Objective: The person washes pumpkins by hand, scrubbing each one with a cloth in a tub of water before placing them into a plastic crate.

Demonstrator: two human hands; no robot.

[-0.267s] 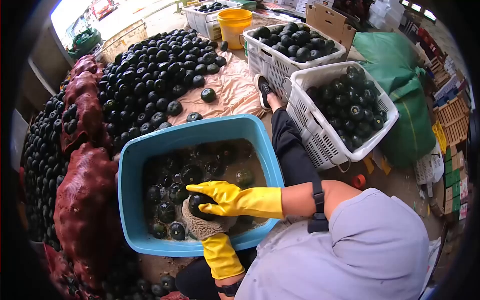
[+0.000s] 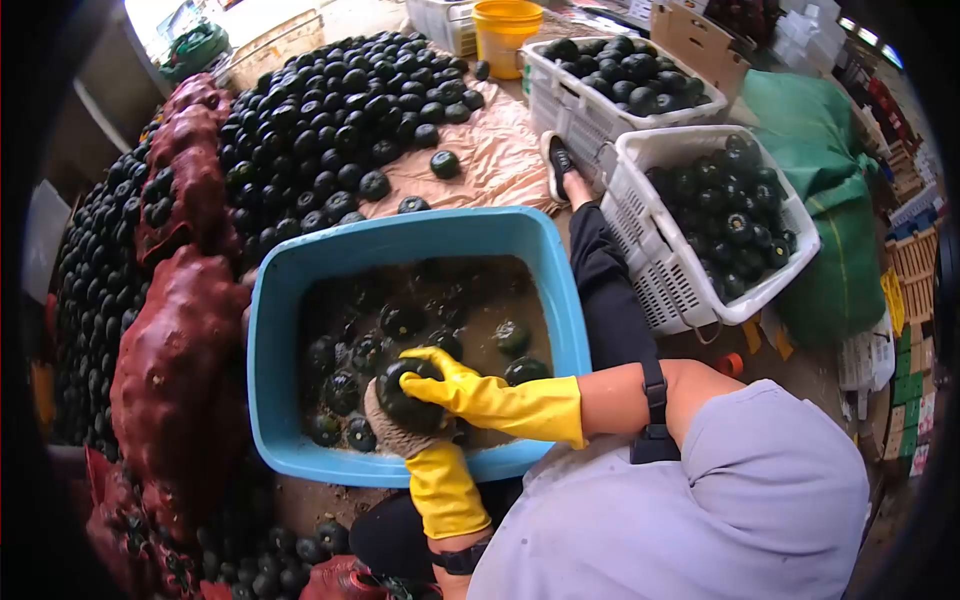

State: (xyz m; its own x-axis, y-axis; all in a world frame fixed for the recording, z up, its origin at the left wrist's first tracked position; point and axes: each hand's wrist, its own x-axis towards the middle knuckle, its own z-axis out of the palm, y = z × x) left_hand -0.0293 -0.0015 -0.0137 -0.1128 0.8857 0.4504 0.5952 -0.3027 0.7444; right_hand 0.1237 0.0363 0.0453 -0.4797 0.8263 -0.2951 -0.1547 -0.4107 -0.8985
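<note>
A dark green squash [image 2: 408, 400] is held between my two hands over the near side of a blue tub [image 2: 420, 478]. My right hand [image 2: 432, 378], in a yellow rubber glove, has its fingers and thumb round the top of the squash. A rough tan cloth or mitt [image 2: 384, 418] covers my left hand [image 2: 410, 440] and presses against the underside of the squash; its fingers are hidden. Several more squashes [image 2: 402, 320] lie partly under murky brown water [image 2: 480, 330] in the tub.
Beyond the tub, a big squash pile [image 2: 310, 140] lies by a tan sheet [image 2: 500, 150]. Red mesh sacks [image 2: 180, 370] stand left. Two white crates [image 2: 640, 240] of squashes, a yellow bucket [image 2: 505, 40] and a green sack [image 2: 825, 210] are at upper right.
The view has shifted, so the tub and crates appear further right and slightly higher. More of the held squash shows between my hands, and my right glove has moved on its surface.
</note>
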